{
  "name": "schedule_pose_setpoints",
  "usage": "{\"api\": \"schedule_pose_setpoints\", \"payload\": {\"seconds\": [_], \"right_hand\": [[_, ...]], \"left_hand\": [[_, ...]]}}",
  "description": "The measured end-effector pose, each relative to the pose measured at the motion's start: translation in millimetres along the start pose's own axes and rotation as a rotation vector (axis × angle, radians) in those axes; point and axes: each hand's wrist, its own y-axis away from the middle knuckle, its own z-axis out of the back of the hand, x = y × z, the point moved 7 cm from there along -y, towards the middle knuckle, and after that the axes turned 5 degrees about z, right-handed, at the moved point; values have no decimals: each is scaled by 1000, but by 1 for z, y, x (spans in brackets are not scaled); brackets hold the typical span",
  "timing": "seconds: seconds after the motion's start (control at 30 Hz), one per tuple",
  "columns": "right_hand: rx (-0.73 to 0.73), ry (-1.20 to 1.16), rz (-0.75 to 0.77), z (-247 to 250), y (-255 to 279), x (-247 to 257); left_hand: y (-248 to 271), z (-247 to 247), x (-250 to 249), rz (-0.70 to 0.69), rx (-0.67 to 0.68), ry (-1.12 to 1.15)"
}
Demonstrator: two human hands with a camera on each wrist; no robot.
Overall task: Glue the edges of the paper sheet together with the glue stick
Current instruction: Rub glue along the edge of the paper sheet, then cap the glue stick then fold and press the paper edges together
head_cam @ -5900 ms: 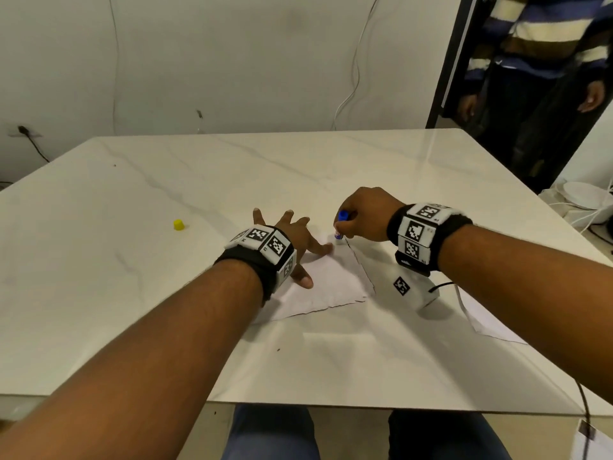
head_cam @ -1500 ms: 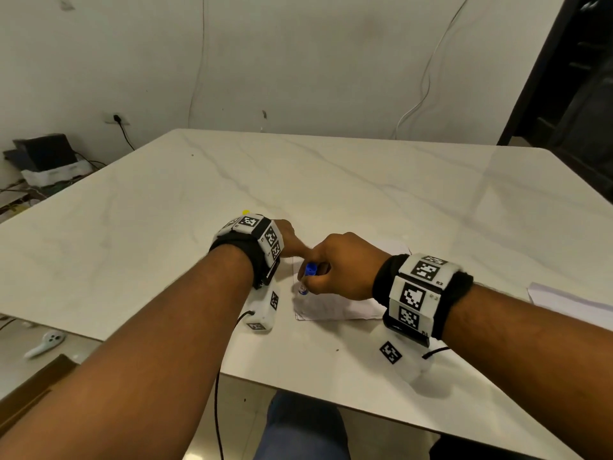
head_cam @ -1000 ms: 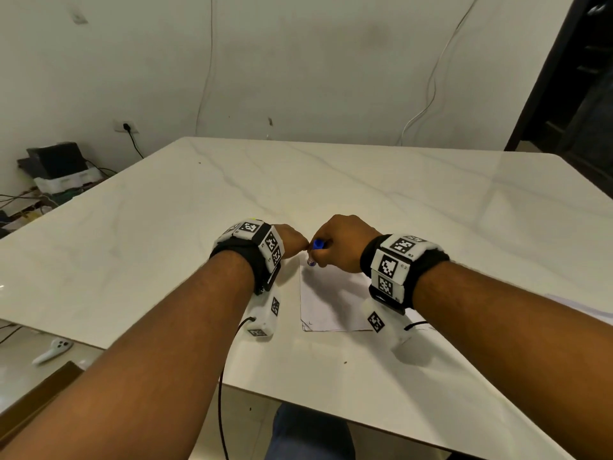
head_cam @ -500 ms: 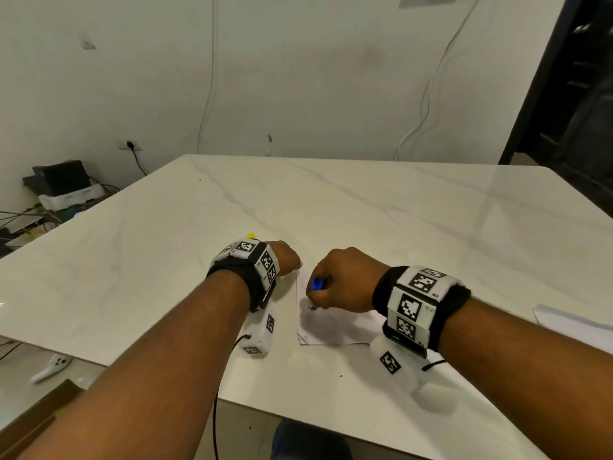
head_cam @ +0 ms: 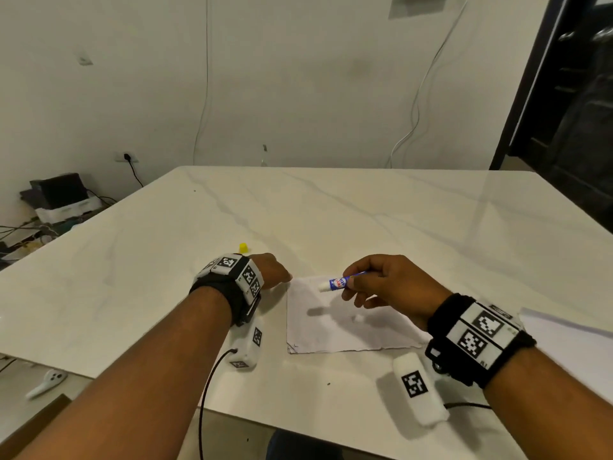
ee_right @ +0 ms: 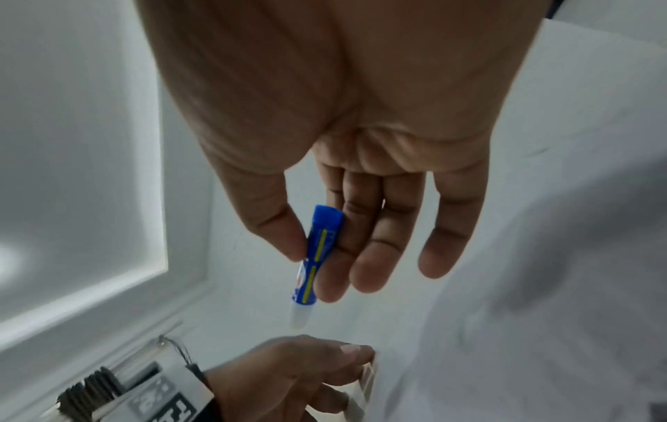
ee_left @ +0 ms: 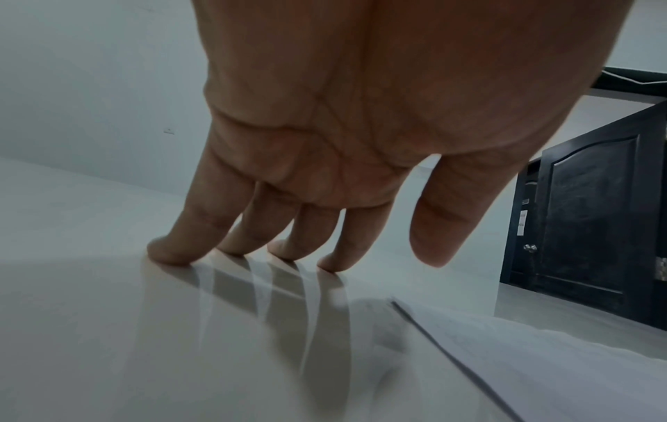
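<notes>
A folded white paper sheet (head_cam: 341, 323) with a ragged near edge lies flat on the marble table (head_cam: 365, 220). My right hand (head_cam: 384, 283) hovers above its far edge and pinches a small blue glue stick (head_cam: 338, 282) between thumb and fingers, its white uncapped tip pointing left. In the right wrist view the glue stick (ee_right: 317, 257) hangs from the thumb and forefinger. My left hand (head_cam: 272, 270) rests just left of the sheet's far left corner. In the left wrist view its straight fingertips (ee_left: 245, 251) press on the bare table, beside the paper sheet (ee_left: 541, 357).
A small yellow cap (head_cam: 243, 248) sits on the table behind my left wrist. More white paper (head_cam: 564, 330) lies at the right edge. Boxes and cables (head_cam: 56, 200) are on the floor to the left, and a dark door (head_cam: 570, 111) stands at the right.
My right hand has lifted the glue stick off the sheet and turned it sideways. My left hand has stayed beside the sheet's corner. The head view has tilted up slightly.
</notes>
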Motion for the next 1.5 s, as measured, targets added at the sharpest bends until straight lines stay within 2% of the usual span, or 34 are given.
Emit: {"api": "schedule_pose_setpoints", "payload": {"seconds": [0.13, 0.23, 0.3, 0.37, 0.43, 0.53, 0.67, 0.77, 0.9, 0.97, 1.07, 1.13, 1.23, 1.5], "right_hand": [[10, -345, -23, 3, 3, -15], [-1, -563, -27, 2, 3, -24], [2, -606, -29, 4, 1, -24], [15, -622, -18, 4, -1, -20], [21, -663, -2, 4, -1, -16], [52, -694, 19, -2, 2, -11], [78, -694, 48, -5, 6, -7], [69, -627, 48, -4, 7, -9], [92, -558, 31, -7, 7, -14], [98, -541, 35, -8, 7, -16], [94, -515, 35, -8, 5, -18], [92, -508, 34, -9, 5, -17], [88, -507, 33, -8, 5, -18], [84, -487, 21, -8, 3, -21]], "left_hand": [[-2, -3, 8, 23, -13, 28], [1, 10, 18, 10, -153, 33], [16, 32, 12, -85, -311, 157], [44, 46, -12, -274, -372, 443], [72, 44, -43, -425, -267, 699], [92, 27, -78, -529, -120, 927], [93, 20, -88, -548, -144, 1089], [96, 23, -79, -532, -191, 1069], [86, 42, -33, -439, -362, 961], [70, 49, 1, -322, -455, 831], [44, 54, 50, -79, -518, 654], [29, 53, 72, 30, -520, 596], [14, 49, 89, 117, -494, 547], [-7, 40, 96, 164, -396, 424]]}}
